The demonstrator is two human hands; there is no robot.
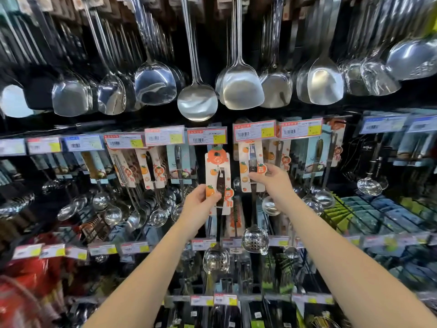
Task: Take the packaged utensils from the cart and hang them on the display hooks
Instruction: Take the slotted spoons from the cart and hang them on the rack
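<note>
Store display wall (pixel 208 136) | left hand (pixel 199 204) pinches carded slotted spoon (pixel 218 183) | right hand (pixel 272 178) pinches hung spoon card (pixel 251 166)

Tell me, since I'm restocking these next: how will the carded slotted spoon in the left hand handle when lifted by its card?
The slotted spoon likely hangs bottom-heavy and swings: its steel bowl sits far below the left hand. The backing card looks thin, so it may flex. The polished metal is probably slippery.

both arms raised fwd, left grip (pixel 199 201) pinching, right grip (pixel 272 177) pinching
</note>
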